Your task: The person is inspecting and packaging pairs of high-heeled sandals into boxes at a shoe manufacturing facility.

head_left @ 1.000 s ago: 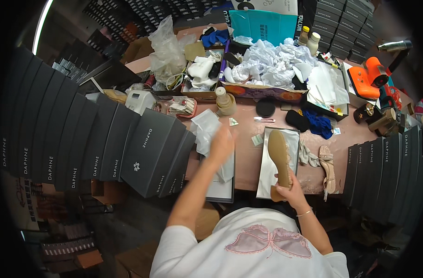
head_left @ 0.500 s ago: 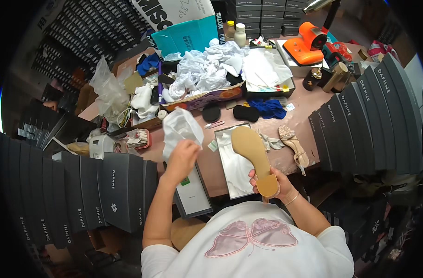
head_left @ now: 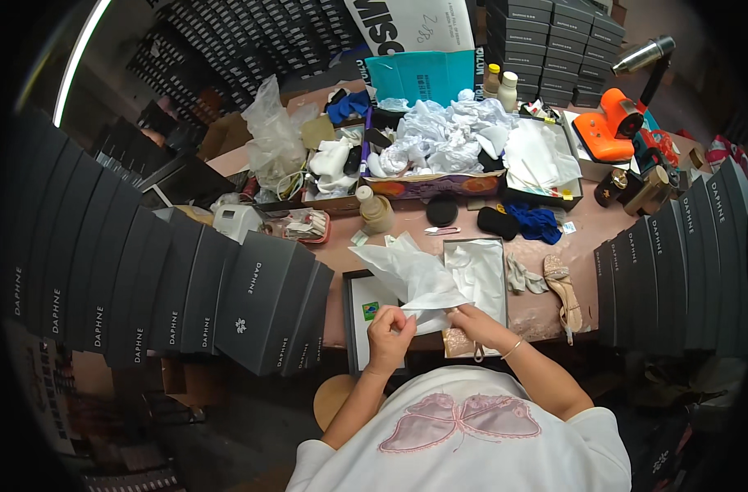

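Observation:
My left hand point(head_left: 390, 338) is closed, pinching the lower edge of a sheet of white tissue paper point(head_left: 407, 275). My right hand point(head_left: 477, 325) grips a sandal point(head_left: 457, 342); the paper hides most of it, and only a glittery, pinkish part shows below. The sheet spreads over the sandal and reaches toward the right fingers. Right of my hands lies the matching sandal point(head_left: 563, 295), with a sparkly strap. A shoe box lined with white paper point(head_left: 476, 266) sits just beyond my hands. A dark tray-like box part point(head_left: 358, 299) with a green sticker rests by my left hand.
Stacked dark shoe boxes point(head_left: 259, 303) flank the left side, more boxes point(head_left: 677, 246) the right. Behind stand a carton of crumpled paper point(head_left: 440, 135), an orange tool point(head_left: 610, 127) and a bottle point(head_left: 376, 210). A crumpled cloth point(head_left: 526, 277) lies near the loose sandal.
My left hand has brought the tissue paper rightward and down over the sandal. The sandal, held sole-up before, is lowered and mostly covered. The whole view has shifted.

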### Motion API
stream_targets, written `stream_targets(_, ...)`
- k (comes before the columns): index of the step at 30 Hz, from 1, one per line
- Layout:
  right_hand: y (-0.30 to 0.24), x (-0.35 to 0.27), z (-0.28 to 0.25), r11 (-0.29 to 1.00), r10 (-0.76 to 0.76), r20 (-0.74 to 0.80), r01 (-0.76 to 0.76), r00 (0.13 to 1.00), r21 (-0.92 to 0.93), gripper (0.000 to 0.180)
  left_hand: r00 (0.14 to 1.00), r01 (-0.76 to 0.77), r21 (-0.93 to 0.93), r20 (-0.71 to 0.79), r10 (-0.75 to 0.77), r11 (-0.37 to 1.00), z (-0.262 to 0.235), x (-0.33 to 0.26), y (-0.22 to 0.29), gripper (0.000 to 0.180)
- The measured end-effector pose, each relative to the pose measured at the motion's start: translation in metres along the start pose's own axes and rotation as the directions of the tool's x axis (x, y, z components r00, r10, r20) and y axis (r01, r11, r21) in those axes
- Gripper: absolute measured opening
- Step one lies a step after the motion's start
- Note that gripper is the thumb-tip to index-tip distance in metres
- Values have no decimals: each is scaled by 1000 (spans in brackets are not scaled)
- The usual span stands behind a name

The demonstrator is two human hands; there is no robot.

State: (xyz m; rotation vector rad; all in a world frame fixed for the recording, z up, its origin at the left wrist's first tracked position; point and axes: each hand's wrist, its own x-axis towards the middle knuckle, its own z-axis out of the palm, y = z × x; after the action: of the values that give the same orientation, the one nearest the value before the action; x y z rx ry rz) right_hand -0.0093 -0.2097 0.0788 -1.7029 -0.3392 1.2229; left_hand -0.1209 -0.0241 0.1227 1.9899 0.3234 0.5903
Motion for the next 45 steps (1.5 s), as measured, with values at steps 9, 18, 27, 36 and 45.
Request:
stream_targets(9, -43, -24, 25, 564, -126, 422, -285, 898, 775, 44, 984, 47, 65, -175, -35, 997, -10, 8, -8, 13)
stream_targets(18, -43, 48, 64, 763, -647, -193, 620, 738, -184, 27, 878, -477, 70, 62, 474, 876, 3, 9, 52, 13)
stream_targets(27, -63, 45, 50, 775, -629, -232, 620, 742, -120, 31, 771, -540, -123, 323, 548, 832, 26, -35, 42, 21)
stream_targets(36, -59, 36, 43, 774, -617, -276, 632, 737, -41, 36, 888, -380, -132, 225, 401, 915, 21, -33, 44, 17)
stream_targets(45, -47, 19, 60, 756, -638, -284, 653, 716, -54, 42, 836, 439, -806, 203, -511, 398, -8, -32, -16, 75)
